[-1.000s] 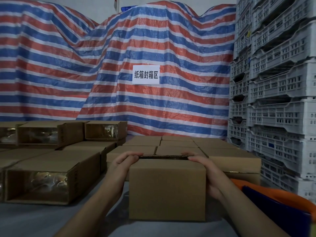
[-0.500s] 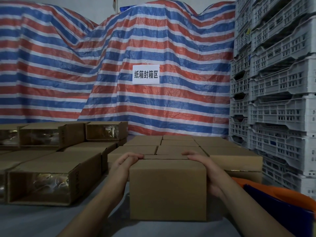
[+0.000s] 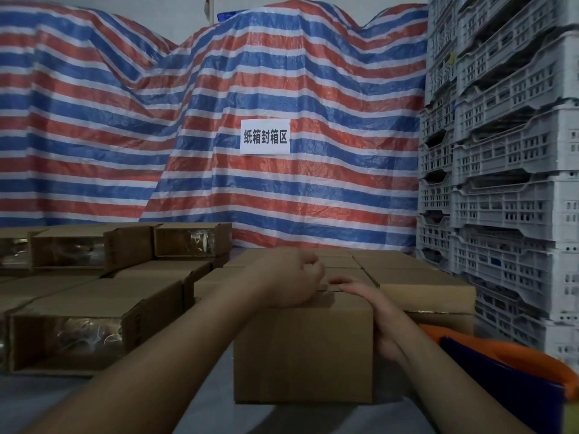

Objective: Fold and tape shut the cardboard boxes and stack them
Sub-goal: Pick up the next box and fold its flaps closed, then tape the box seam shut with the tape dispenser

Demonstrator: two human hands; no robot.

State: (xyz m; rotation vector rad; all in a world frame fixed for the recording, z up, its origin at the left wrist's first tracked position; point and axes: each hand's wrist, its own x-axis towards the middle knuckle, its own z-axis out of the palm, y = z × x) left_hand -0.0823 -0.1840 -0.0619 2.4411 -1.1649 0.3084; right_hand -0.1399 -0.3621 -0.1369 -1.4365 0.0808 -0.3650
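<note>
A brown cardboard box stands upright on the grey surface right in front of me, its top flaps folded down. My left hand lies across the top of the box with its fingers curled, and nothing shows inside them. My right hand has its palm against the box's right side, with its fingers laid flat over the top edge onto the flap. No tape is visible on this box.
Closed boxes sit in rows behind and to the right. Boxes lying on their sides with open ends fill the left. Grey plastic crates are stacked at the right. An orange and blue bin is at the lower right. A striped tarp hangs behind.
My left hand left the box's left top corner and moved onto the middle of the top, fingers curling. The gap between the top flaps closed. My right hand stayed at the right edge.
</note>
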